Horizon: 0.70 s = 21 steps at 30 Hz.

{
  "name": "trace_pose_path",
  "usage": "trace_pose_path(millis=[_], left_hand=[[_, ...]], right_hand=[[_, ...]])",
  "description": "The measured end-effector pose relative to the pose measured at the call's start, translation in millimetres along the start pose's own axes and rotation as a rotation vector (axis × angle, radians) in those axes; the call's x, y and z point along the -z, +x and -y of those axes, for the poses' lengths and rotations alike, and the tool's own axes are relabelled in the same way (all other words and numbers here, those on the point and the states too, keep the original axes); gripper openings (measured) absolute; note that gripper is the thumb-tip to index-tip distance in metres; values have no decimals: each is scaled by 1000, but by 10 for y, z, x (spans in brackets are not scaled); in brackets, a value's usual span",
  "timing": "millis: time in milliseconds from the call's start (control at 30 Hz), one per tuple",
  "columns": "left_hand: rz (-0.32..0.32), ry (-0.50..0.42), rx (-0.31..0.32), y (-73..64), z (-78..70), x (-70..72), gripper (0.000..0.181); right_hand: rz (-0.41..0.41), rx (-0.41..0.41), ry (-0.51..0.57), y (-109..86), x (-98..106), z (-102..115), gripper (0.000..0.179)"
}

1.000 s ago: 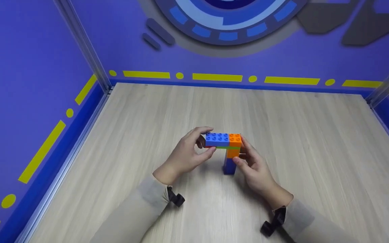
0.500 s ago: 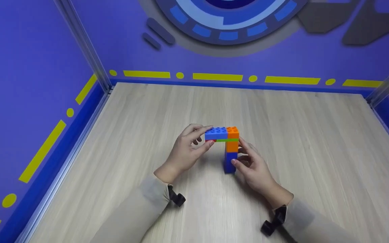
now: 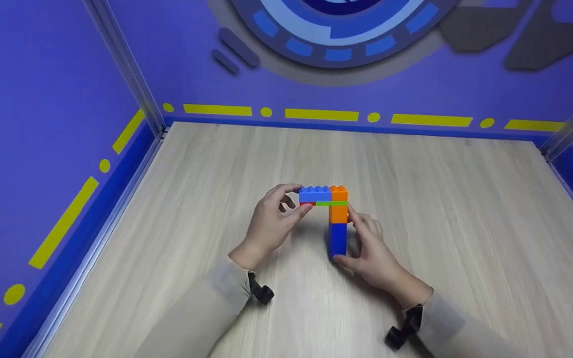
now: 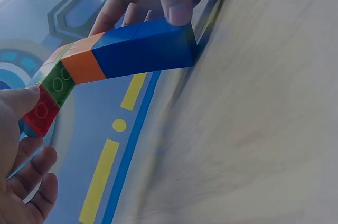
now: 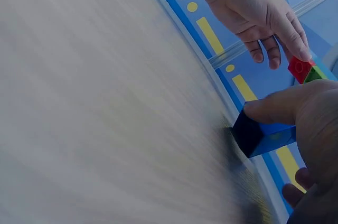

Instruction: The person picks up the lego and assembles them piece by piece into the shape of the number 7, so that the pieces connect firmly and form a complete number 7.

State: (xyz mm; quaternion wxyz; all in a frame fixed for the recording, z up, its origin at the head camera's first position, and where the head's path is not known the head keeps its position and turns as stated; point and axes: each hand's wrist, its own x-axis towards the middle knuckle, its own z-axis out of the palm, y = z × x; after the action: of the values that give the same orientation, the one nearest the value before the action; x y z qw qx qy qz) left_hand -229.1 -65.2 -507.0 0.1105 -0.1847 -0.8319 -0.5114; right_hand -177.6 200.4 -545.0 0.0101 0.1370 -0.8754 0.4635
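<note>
A toy-brick build shaped like an upside-down L hangs between both hands in the head view. Its top arm has a light blue brick [image 3: 315,194] beside an orange brick [image 3: 339,193], over thin red [image 4: 41,112] and green [image 4: 58,83] bricks. Below the right end, another orange brick [image 3: 338,214] tops a column of dark blue bricks [image 3: 338,238]. My left hand [image 3: 270,223] pinches the arm's left end, thumb on the red brick. My right hand [image 3: 375,253] holds the column, thumb at its bottom edge. Whether the column touches the table cannot be told.
The wood-grain table [image 3: 216,169] spreads around the hands. Blue panels with yellow marks [image 3: 321,115] stand at the back and sides, joined by metal corner posts [image 3: 122,64]. Each wrist wears a black camera mount [image 3: 261,293].
The build has tilted so its column faces me more, with the top studs seen more edge-on. My right thumb has slid down the column from the orange brick to the bottom blue edge.
</note>
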Motion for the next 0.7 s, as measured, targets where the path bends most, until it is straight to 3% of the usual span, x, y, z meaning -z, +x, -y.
trace_pose_path(millis=[167,433,700], left_hand=[[-4,7,17,5,16,4,45],[-2,-3,39,31,82,-6,47],[27,44,116,35,129,13,45]], right_hand=[[15,-7,-22,-11,7,-2,124],[3,-4,-66,-18,-2,-23,114],[40,4,-88,-16,-12,-9,115]])
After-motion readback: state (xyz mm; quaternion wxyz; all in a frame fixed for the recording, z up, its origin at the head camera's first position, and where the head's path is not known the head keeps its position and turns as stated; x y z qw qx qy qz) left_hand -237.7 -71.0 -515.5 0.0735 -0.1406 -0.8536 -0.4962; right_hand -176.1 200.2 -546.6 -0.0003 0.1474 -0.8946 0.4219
